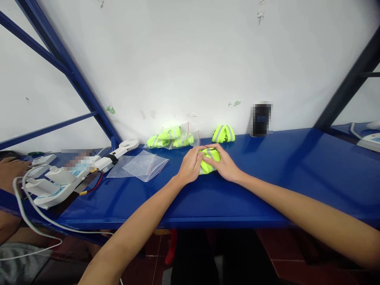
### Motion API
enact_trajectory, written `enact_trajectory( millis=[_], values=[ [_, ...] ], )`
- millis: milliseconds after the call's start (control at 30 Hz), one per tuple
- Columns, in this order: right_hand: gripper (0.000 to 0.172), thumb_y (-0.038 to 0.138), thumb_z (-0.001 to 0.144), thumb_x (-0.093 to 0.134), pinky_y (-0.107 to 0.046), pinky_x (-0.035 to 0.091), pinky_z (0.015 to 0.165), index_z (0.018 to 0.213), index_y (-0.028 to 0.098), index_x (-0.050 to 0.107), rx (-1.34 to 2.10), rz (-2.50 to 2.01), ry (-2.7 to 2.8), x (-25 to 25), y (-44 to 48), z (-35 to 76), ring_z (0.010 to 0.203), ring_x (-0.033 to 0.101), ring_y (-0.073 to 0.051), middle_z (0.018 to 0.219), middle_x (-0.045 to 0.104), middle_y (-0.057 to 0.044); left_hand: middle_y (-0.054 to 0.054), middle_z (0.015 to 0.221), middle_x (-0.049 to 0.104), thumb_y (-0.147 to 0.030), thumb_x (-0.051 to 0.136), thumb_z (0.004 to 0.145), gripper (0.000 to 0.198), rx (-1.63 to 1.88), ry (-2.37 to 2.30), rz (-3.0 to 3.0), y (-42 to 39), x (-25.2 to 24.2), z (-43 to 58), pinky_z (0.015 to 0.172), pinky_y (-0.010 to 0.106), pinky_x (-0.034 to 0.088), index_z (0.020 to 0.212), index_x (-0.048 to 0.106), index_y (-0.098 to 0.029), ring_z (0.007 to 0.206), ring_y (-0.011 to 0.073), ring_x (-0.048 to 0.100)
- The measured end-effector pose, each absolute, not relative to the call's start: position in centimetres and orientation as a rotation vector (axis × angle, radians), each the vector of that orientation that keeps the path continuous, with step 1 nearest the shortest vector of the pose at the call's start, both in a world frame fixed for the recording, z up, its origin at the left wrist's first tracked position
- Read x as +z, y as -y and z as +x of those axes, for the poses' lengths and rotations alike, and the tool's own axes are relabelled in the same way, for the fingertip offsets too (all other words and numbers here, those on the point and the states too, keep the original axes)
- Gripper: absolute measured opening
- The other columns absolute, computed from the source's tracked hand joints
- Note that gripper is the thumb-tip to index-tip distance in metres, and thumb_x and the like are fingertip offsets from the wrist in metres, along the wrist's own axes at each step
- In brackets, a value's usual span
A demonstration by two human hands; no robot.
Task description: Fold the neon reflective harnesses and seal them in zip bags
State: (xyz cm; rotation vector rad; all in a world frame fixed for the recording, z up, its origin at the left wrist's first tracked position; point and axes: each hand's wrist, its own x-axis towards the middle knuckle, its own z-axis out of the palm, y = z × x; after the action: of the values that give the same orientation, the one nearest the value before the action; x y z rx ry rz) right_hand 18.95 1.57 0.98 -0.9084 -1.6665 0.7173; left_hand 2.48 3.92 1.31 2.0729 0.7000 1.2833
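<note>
— Neon-yellow fabric band with grey reflective stripes (209, 161): where is it?
— Right under the fingers, pinched between the left hand (190, 166) and right hand (227, 164) on the blue table (282, 166).
— Doing it well?
— I'd line the edges up and press evenly. Clear plastic bags (142, 164) lie left of the fingers.

The neon cloth band (209, 160) with grey reflective stripes lay on a glossy blue painted shelf (267, 174), beside clear, shiny plastic bags (142, 165).
</note>
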Motion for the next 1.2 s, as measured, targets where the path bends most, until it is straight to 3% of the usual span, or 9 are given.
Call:
enact_trajectory(
  millis=[267, 367, 567, 633, 767, 900, 1000, 1100, 1200],
  values=[
    [0.041, 0.046, 0.076, 0.068, -0.040, 0.042, 0.094, 0.109, 0.023, 0.059, 0.612, -1.020, 1.616, 0.8, -2.1, 19.4, 0.107, 0.056, -0.026, 0.114, 0.062, -0.005, 0.014, 0.124, 0.053, -0.050, 0.049, 0.088, 0.056, 1.026, -0.742, 2.588, -5.2, 0.8, 1.6, 0.099, 0.043, 0.038, 0.135, 0.039, -0.019, 0.114, 0.0287, 0.049],
    [0.040, 0.046, 0.075, 0.068, -0.039, 0.043, 0.092, 0.107, 0.023, 0.059, 0.601, -1.035, 1.600, 0.8, -2.1, 19.3, 0.104, 0.057, -0.026, 0.111, 0.063, -0.005, 0.014, 0.125, 0.052, -0.048, 0.047, 0.090, 0.056, 0.976, -0.729, 2.631, -5.3, 0.7, 1.4, 0.100, 0.044, 0.038, 0.137, 0.035, -0.021, 0.116, 0.0288, 0.048],
    [0.037, 0.047, 0.072, 0.070, -0.035, 0.045, 0.081, 0.097, 0.022, 0.059, 0.588, -1.083, 1.584, 1.3, -2.1, 19.5, 0.089, 0.059, -0.023, 0.093, 0.065, -0.003, 0.015, 0.142, 0.039, -0.044, 0.043, 0.093, 0.064, 0.963, -0.706, 2.673, -4.6, 1.4, 1.9, 0.105, 0.042, 0.036, 0.147, 0.017, -0.021, 0.127, 0.0265, 0.042],
    [0.036, 0.048, 0.071, 0.069, -0.034, 0.044, 0.078, 0.092, 0.021, 0.058, 0.570, -1.090, 1.542, 1.5, -2.3, 19.9, 0.085, 0.058, -0.022, 0.088, 0.063, -0.001, 0.014, 0.139, 0.042, -0.044, 0.042, 0.092, 0.061, 1.002, -0.828, 2.716, -4.6, 2.3, 1.6, 0.104, 0.040, 0.037, 0.145, 0.023, -0.021, 0.125, 0.0259, 0.044],
    [0.035, 0.047, 0.067, 0.072, -0.033, 0.044, 0.073, 0.085, 0.022, 0.056, 0.570, -1.139, 1.402, 1.7, -3.2, 21.2, 0.082, 0.057, -0.022, 0.083, 0.061, 0.000, 0.013, 0.111, 0.059, -0.050, 0.047, 0.086, 0.045, 0.864, -1.492, 2.786, -5.8, 5.2, -2.5, 0.094, 0.045, 0.041, 0.115, 0.057, -0.017, 0.109, 0.0311, 0.053],
    [0.034, 0.042, 0.065, 0.074, -0.032, 0.045, 0.070, 0.083, 0.022, 0.054, 0.649, -1.153, 1.289, 1.9, -3.9, 22.0, 0.078, 0.059, -0.021, 0.082, 0.062, 0.001, 0.010, 0.091, 0.067, -0.063, 0.059, 0.067, 0.052, 0.160, -1.824, 2.390, -7.4, 7.8, -9.9, 0.069, 0.034, 0.045, 0.091, 0.065, -0.017, 0.080, 0.0278, 0.062],
    [0.035, 0.041, 0.064, 0.076, -0.033, 0.046, 0.071, 0.082, 0.022, 0.054, 0.723, -1.126, 1.237, 2.2, -3.9, 21.8, 0.080, 0.062, -0.021, 0.084, 0.064, 0.000, 0.006, 0.071, 0.066, -0.055, 0.063, 0.062, 0.037, -0.085, -1.794, 2.151, -8.2, 8.2, -13.1, 0.057, 0.028, 0.041, 0.067, 0.064, -0.018, 0.067, 0.0233, 0.060],
    [0.037, 0.040, 0.062, 0.078, -0.033, 0.048, 0.072, 0.084, 0.022, 0.054, 0.854, -1.088, 1.171, 2.5, -3.3, 21.2, 0.082, 0.064, -0.022, 0.083, 0.066, -0.001, 0.003, 0.054, 0.060, -0.044, 0.059, 0.067, 0.030, -0.006, -1.647, 2.059, -8.6, 7.6, -12.5, 0.052, 0.027, 0.039, 0.052, 0.055, -0.019, 0.050, 0.0171, 0.053],
    [0.039, 0.036, 0.061, 0.081, -0.032, 0.051, 0.074, 0.087, 0.023, 0.055, 1.075, -0.970, 1.051, 2.7, -2.7, 20.4, 0.084, 0.066, -0.022, 0.085, 0.067, -0.001, 0.002, 0.053, 0.061, -0.043, 0.055, 0.075, 0.032, 0.383, -1.410, 2.114, -8.5, 6.5, -9.2, 0.053, 0.025, 0.042, 0.055, 0.054, -0.018, 0.046, 0.0132, 0.052]
  ],
)
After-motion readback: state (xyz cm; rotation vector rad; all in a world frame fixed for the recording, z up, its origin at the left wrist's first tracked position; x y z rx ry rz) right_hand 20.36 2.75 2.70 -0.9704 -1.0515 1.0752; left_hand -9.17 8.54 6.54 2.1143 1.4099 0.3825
